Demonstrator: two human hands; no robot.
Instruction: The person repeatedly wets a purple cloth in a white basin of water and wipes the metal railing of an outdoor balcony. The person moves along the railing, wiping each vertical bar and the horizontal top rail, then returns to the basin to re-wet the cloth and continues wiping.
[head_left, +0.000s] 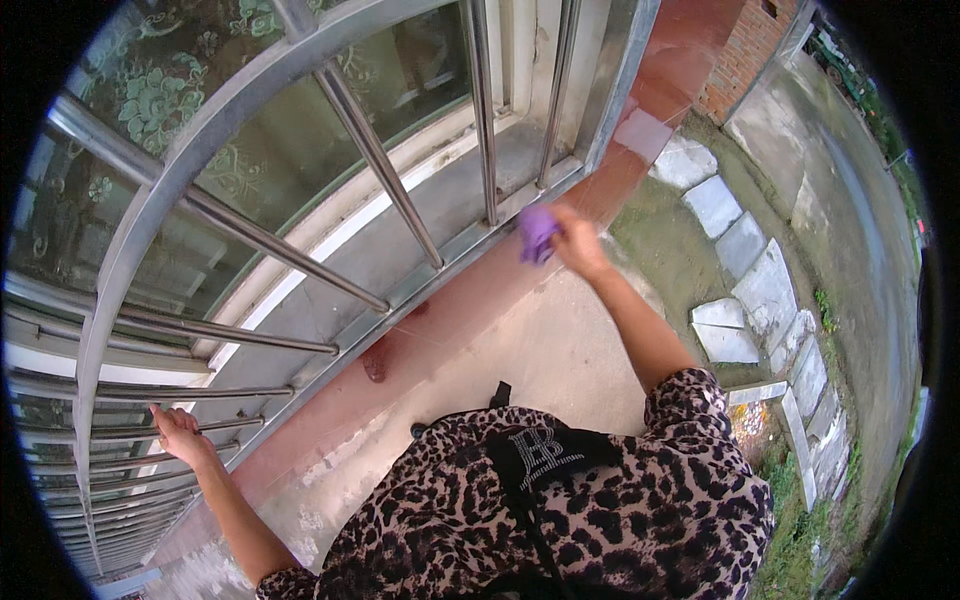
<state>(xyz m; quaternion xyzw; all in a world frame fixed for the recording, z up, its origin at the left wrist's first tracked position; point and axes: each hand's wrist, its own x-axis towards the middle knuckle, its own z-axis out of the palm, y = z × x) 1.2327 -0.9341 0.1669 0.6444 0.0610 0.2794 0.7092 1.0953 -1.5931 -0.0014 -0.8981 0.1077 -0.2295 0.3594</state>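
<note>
My right hand (577, 241) grips a bunched purple cloth (538, 234) at the lower outer edge of a metal window grille (386, 176), near its right corner. At the lower left, my left hand (180, 436) is at the grille, its fingers around one of the thin round bars (232, 424). Behind the bars is a window with flower-patterned glass (161, 101). The grille's bottom rail (450, 259) runs diagonally just under the bar ends. The palm side of my left hand is hidden.
A reddish tiled wall band (450, 307) runs below the grille, beside pale concrete ground (525, 337). Stone slabs (765, 289) lie in a curved row at the right. A brick wall (742, 64) stands at the upper right, and a low edged bed (757, 420) at the lower right.
</note>
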